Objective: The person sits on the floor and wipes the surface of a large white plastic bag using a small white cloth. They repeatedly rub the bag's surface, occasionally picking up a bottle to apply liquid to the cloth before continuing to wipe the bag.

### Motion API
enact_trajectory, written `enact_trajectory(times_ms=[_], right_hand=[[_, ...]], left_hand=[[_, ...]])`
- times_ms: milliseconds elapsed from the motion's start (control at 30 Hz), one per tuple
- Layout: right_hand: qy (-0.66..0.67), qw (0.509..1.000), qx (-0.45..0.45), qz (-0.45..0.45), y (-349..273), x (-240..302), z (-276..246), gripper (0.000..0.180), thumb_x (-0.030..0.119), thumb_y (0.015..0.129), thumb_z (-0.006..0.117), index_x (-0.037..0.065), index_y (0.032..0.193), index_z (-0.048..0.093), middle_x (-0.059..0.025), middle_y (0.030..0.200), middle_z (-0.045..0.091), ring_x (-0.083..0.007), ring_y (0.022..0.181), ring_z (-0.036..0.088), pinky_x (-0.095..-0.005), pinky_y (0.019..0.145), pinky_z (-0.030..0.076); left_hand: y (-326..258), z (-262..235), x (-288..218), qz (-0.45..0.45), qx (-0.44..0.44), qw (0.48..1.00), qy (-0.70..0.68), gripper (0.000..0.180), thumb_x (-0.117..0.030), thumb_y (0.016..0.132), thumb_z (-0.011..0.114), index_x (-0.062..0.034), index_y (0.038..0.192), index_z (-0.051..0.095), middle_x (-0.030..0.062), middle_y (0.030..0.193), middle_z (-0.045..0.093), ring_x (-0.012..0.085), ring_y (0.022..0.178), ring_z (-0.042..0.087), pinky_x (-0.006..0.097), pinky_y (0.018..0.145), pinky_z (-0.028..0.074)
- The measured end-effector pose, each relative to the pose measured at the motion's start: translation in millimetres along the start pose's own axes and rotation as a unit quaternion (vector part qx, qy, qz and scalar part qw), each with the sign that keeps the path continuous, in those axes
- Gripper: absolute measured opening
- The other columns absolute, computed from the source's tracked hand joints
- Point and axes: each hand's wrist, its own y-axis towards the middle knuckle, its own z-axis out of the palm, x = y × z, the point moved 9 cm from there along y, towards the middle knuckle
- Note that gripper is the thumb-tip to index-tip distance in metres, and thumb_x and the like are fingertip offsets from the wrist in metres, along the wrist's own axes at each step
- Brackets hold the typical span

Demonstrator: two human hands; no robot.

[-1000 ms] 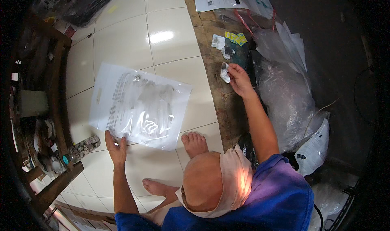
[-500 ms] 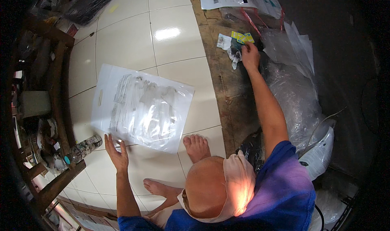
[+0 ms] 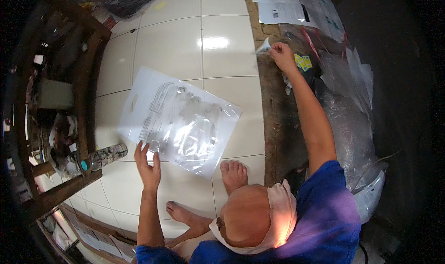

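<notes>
Between thumb and fingertips, my right hand (image 3: 282, 57) pinches a small white wipe (image 3: 264, 47) above the edge of the brown board. Just past my right wrist lie yellow packets (image 3: 304, 62), and a stained, crumpled wipe (image 3: 288, 85) is partly hidden by my forearm. Flat on the tiles is a clear plastic bag (image 3: 185, 120) with a printed white area and grey smudges across it. My left hand (image 3: 148, 166) is open at the bag's lower left edge, fingers apart; whether it touches the plastic I cannot tell.
A bottle with a teal cap (image 3: 109, 156) lies by a cluttered wooden rack (image 3: 81, 125) on the left. Along the right are bundled clear plastic (image 3: 343, 125), printed sheets (image 3: 287, 13) and a white sack (image 3: 371, 194). My bare feet (image 3: 233, 173) and bent knee are near the bag.
My right hand has lifted the white wipe from beside the yellow packets and moved left with it. The whole view has shifted; my left hand stays open by the bag.
</notes>
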Motion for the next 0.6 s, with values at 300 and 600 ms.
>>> enact_trajectory(times_ms=[300, 600], right_hand=[[0.459, 0.814, 0.356, 0.004, -175, 182, 128, 0.021, 0.01, 0.093, 0.063, 0.005, 0.112, 0.056, 0.0002, 0.089, 0.059, -0.0085, 0.08, 0.055, -0.0265, 0.071, 0.047], [0.401, 0.787, 0.464, -0.064, -236, 249, 172, 0.042, 0.005, 0.092, 0.062, 0.003, 0.133, 0.054, 0.0006, 0.092, 0.056, -0.0063, 0.079, 0.051, -0.0252, 0.069, 0.047]], left_hand=[[52, 43, -124, -0.059, 0.045, 0.922, -0.38, 0.059, -0.007, 0.09, 0.066, -0.0031, 0.143, 0.041, 0.0129, 0.143, 0.045, 0.0205, 0.117, 0.053, 0.031, 0.091, 0.049], [32, 35, -90, -0.206, 0.099, 0.889, -0.397, 0.026, -0.016, 0.098, 0.059, -0.0017, 0.119, 0.062, -0.0014, 0.091, 0.063, 0.005, 0.084, 0.053, 0.022, 0.077, 0.043]])
